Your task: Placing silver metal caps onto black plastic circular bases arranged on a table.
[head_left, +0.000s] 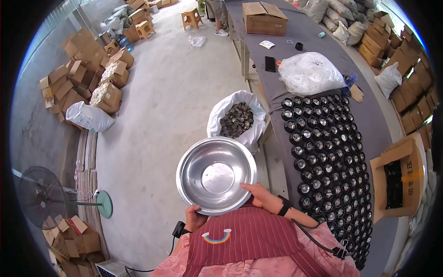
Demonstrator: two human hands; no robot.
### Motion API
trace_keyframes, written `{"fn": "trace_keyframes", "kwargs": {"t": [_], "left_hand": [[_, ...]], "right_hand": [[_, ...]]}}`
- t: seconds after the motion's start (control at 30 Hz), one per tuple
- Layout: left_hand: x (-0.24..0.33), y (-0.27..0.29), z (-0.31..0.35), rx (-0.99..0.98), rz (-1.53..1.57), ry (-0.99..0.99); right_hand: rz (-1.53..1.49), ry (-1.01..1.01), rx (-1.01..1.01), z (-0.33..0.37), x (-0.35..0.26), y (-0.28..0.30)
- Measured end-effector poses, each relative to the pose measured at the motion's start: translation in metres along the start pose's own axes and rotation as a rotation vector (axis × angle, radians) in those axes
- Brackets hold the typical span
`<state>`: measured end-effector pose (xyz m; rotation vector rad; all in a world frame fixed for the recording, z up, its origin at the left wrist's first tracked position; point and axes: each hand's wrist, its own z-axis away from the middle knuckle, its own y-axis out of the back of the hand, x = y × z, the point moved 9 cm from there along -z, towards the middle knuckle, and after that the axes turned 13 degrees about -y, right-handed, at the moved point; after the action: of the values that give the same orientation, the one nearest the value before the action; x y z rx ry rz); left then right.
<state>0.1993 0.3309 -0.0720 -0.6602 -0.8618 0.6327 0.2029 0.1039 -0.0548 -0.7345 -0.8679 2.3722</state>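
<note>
A wide, shiny metal basin [190, 184] is held level in front of my apron, and nothing lies in it. My left hand [195, 218] grips its near left rim, the fingers partly hidden beneath. On the near right rim, my right hand [260, 196] has its thumb over the edge while the other fingers go out of sight under the basin. Just beyond the basin stands an open white woven sack [217, 108], filled with small dark metallic pieces [236, 120] whose kind I cannot make out.
To the right, a long grey-covered table [272, 101] bears rows of black round parts [318, 157] with shiny centres, a clear plastic bag [311, 71], a phone [270, 64] and a carton [265, 21]. An open carton [397, 180] stands beyond. At left are a fan [41, 198] and piled boxes [74, 83].
</note>
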Motion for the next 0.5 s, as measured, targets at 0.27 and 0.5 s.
{"fn": "trace_keyframes", "kwargs": {"t": [0.27,0.5], "left_hand": [[0.021,-0.018,-0.108,0.058,-0.157,-0.012],[0.059,-0.033,-0.265,0.125,-1.0,-0.194]], "right_hand": [[-0.222,-0.143,0.107,-0.075,-0.043,0.039],[-0.577,-0.058,0.512,-0.175,-0.091,0.159]]}}
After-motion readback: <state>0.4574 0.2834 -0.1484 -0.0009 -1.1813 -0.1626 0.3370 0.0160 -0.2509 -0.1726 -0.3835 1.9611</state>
